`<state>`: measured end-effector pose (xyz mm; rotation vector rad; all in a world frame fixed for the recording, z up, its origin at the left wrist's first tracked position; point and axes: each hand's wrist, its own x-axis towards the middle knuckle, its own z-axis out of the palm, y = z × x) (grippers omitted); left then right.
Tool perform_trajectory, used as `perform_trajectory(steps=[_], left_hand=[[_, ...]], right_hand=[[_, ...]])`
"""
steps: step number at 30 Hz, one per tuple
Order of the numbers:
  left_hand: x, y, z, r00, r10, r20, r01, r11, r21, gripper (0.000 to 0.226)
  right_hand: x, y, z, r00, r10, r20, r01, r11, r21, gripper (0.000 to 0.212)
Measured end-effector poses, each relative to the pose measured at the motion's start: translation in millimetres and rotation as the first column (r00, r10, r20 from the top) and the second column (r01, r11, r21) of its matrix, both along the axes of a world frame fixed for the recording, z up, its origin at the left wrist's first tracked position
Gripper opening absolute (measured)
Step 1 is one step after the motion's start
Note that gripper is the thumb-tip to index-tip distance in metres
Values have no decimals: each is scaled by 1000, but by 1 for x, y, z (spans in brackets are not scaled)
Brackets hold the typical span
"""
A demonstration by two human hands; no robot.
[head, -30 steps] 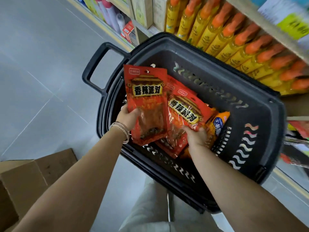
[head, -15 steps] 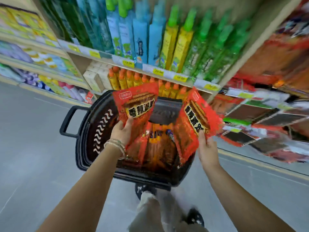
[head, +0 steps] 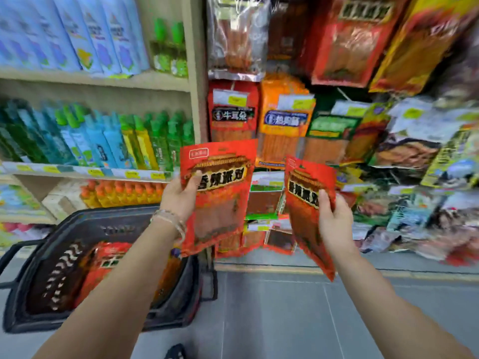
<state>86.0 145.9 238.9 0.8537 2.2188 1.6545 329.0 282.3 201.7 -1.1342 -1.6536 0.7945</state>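
My left hand (head: 178,200) grips a red snack packet (head: 220,193) by its left edge, thumb on the front, and holds it upright in front of the snack rack. My right hand (head: 333,224) holds a second red snack packet (head: 304,203) of the same kind, tilted, with the thumb across its label. Both packets are raised above the floor, to the right of the black shopping basket (head: 33,294). Inside the basket lies another red packet (head: 103,260), partly hidden by my left forearm.
A rack of hanging snack packets (head: 285,120) fills the wall ahead and to the right. Shelves of green, blue and yellow bottles (head: 103,141) stand at the left, with orange-capped bottles (head: 124,193) below. Grey tiled floor (head: 272,320) lies underneath.
Both hands have lifted the two red packets out of the basket and carried them up and right to the snack rack. The view swung from the basket to the shelves.
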Motion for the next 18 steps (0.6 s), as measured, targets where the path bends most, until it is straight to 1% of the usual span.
perform_trajectory(steps=[3, 6, 9, 11, 15, 17, 18], left_hand=[[32, 30, 33, 997, -78, 27, 76, 995, 67, 23], [54, 58, 66, 993, -116, -18, 117, 988, 100, 28], [64, 88, 95, 988, -137, -70, 146, 979, 145, 30], [64, 110, 111, 984, -133, -115, 152, 973, 175, 28], [55, 159, 136, 976, -122, -183, 168, 950, 264, 18], [46, 185, 146, 970, -106, -219, 166, 947, 276, 18], [40, 197, 150, 970, -92, -226, 156, 946, 284, 21]], right_hand=[[39, 29, 36, 1000, -21, -15, 22, 995, 95, 20], [61, 60, 73, 999, -26, -40, 31, 989, 142, 27], [68, 89, 110, 994, -33, -107, 55, 976, 211, 23], [67, 112, 132, 984, -31, -175, 67, 977, 204, 21], [56, 162, 171, 961, -71, -269, 113, 983, 145, 17], [46, 185, 192, 938, -78, -338, 129, 983, 133, 22], [41, 197, 202, 927, -75, -367, 136, 980, 143, 27]])
